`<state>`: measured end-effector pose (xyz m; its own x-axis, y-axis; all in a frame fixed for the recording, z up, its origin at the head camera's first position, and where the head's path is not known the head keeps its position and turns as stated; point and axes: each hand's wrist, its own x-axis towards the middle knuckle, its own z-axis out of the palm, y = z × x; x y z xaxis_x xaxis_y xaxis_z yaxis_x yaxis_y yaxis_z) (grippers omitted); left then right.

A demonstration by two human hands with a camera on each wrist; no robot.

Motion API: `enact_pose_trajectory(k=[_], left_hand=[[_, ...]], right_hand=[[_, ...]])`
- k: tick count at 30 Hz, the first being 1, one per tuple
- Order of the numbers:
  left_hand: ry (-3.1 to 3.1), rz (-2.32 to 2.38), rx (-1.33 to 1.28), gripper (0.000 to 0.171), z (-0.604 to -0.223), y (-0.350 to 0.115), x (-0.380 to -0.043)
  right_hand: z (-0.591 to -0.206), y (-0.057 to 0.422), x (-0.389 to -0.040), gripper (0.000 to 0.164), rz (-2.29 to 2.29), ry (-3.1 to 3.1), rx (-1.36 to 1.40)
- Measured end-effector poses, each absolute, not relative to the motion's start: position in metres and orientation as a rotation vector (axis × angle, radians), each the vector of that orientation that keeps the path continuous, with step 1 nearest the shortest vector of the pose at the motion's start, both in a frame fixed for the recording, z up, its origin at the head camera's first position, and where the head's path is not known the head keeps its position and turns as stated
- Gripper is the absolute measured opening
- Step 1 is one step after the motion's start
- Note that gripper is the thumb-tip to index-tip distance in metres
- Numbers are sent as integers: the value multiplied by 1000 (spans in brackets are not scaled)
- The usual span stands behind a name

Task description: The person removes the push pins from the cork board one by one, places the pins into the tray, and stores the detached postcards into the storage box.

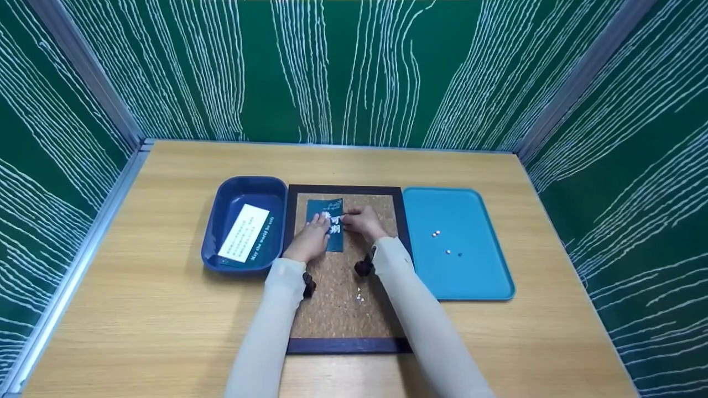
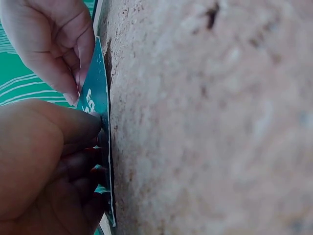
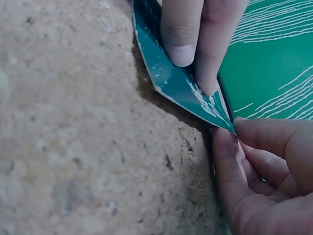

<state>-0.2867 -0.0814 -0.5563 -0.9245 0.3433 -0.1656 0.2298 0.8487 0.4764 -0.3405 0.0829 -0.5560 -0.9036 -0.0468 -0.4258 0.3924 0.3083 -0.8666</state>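
Note:
A dark green card (image 1: 334,243) with white writing lies on the upper part of a cork board (image 1: 332,315) with a dark frame. My left hand (image 1: 312,239) rests on its left part, fingertips pressing the card down. At the card's right edge, my right hand (image 1: 364,221) pinches the edge between thumb and finger. The right wrist view shows this edge of the card (image 3: 171,88) lifted from the cork and bent. In the left wrist view, the left thumb and fingers (image 2: 100,125) lie against the card. Whether the right fingertips also hold something small, I cannot tell.
Left of the board stands a dark blue bin (image 1: 249,181) with a white printed card (image 1: 245,232) and a green one inside. A light blue tray (image 1: 464,279) on the right holds several tiny pieces (image 1: 436,233). Small shiny bits (image 1: 359,297) lie low on the cork.

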Motion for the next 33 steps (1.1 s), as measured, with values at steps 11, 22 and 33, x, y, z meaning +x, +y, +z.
enact_pose_trajectory(k=[11,22,33], left_hand=[[2788,648,435,50,-558,-80,-290],[2782,654,456,50,-558,-80,-289],[2701,732,379,52,-552,-83,-289]], right_hand=[[-565,82,-340,29,-1681,2211,267],[-565,82,-337,24,-1687,2244,303],[-562,81,-334,20,-1659,2298,307]])
